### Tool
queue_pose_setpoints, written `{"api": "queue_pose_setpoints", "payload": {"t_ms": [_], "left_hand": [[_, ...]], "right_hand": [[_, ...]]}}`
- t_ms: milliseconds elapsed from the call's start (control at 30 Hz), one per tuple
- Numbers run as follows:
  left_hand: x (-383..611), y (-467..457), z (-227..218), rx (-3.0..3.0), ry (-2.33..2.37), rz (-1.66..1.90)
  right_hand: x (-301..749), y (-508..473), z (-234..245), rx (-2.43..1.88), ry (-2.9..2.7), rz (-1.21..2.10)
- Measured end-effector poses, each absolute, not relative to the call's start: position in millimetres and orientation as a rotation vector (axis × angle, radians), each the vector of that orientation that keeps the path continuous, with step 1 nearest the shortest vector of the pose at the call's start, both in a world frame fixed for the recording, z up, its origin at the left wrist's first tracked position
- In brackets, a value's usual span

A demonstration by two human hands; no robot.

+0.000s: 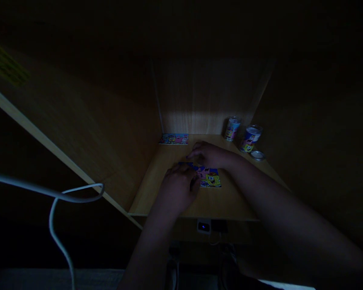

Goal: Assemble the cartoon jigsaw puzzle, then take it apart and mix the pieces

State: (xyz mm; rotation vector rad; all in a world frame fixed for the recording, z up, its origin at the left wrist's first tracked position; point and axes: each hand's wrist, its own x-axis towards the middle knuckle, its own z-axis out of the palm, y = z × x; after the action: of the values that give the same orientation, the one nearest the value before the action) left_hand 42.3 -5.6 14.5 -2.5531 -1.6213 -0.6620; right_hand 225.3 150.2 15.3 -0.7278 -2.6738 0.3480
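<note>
A picture puzzle with yellow and pink cartoon figures on blue [211,179] lies flat on the wooden shelf board. My left hand [179,180] rests over its left part, fingers laid on it and the thumb apart. From the right, my right hand [210,154] reaches across its far edge. The right fingers are bent and point left, with a gap to the thumb. I see nothing held in either hand, though the light is very dim. What lies under my left palm is hidden.
Behind, at the left, lies another cartoon picture [174,139]. Two cartoon-printed cans [231,129] [248,141] stand at the back right, beside a round lid [257,155]. Wooden panels enclose the shelf [230,205]. A white cable [60,241] hangs at the left; a small device [203,226] glows below.
</note>
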Motion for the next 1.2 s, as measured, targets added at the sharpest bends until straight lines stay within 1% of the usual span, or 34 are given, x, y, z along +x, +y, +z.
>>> {"api": "queue_pose_setpoints", "payload": {"t_ms": [200, 400, 667, 833, 900, 1200], "left_hand": [[41, -4, 11, -2.622, -1.581, -0.763], [41, -2, 8, -2.689, -1.529, -0.832], [41, -3, 9, -2.735, -1.502, -0.879], [41, -3, 9, -2.742, -1.482, -0.898], [41, -3, 9, -2.74, -1.479, -0.904], [40, -4, 9, -2.742, -1.483, -0.896]], "right_hand": [[222, 151, 13, -0.802, -2.607, 0.221], [223, 142, 28, -0.889, -2.741, 0.348], [225, 137, 31, -1.025, -2.706, 0.695], [224, 135, 30, -0.97, -2.567, 0.957], [223, 135, 29, -0.958, -2.528, 1.004], [226, 139, 27, -1.151, -2.527, 0.664]]}}
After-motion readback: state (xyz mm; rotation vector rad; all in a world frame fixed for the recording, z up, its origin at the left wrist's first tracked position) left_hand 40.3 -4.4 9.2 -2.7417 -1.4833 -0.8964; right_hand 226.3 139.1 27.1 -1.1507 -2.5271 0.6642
